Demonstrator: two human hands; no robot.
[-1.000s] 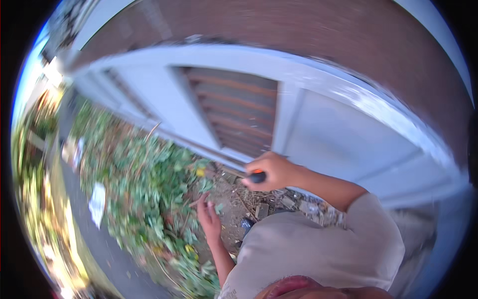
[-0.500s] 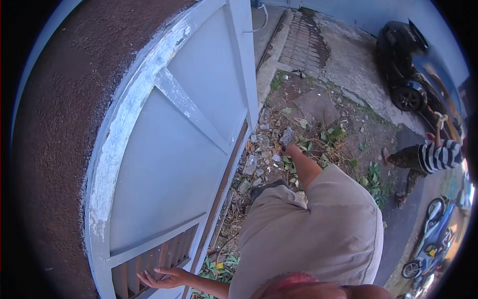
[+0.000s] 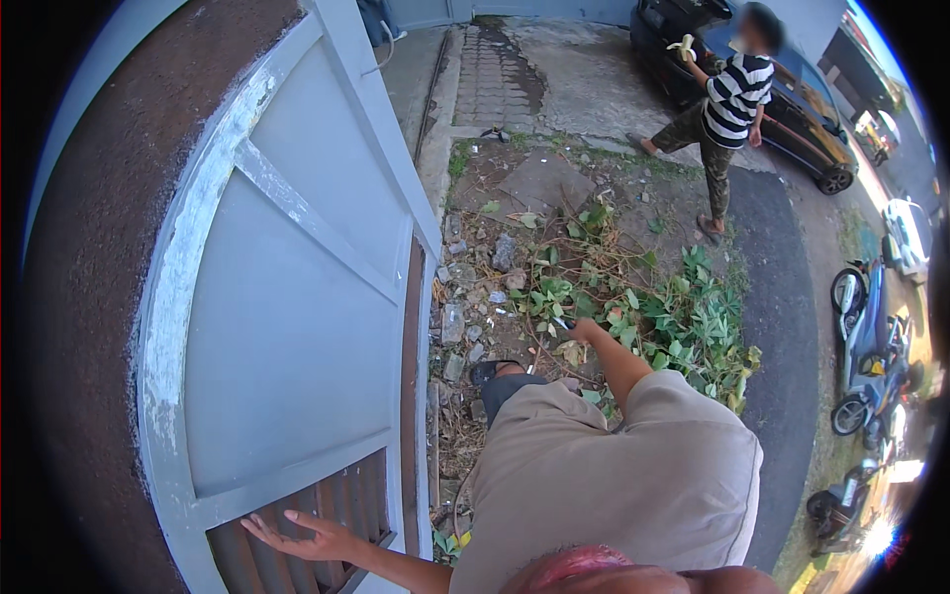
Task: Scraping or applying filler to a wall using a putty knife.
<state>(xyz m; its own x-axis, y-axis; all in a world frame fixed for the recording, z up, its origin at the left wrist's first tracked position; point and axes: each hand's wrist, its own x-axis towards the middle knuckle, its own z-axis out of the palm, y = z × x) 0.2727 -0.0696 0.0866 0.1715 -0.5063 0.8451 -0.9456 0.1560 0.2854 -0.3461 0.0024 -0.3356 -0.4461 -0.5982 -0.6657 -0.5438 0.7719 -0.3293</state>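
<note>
My left hand is open, its fingers spread in front of the slatted lower part of the grey-blue metal gate. Whether it touches the slats I cannot tell. Low over the ground, my right hand is closed around a small dark-handled tool with a pale, blade-like tip. Its full shape is hidden. The tip points left, beside cut leafy vines on the dirt. A larger heap of green leaves spreads to the right of that hand.
Broken stones lie along the gate's foot. A rough brown wall rises at far left. Ahead, a person in a striped shirt walks near a dark car, holding a peeled banana. Motorcycles stand at right.
My view has turned. My right hand has shifted from beside a grey stone to the leafy vines. My left hand stays spread by the slats. The person in stripes now shows upright farther ahead.
</note>
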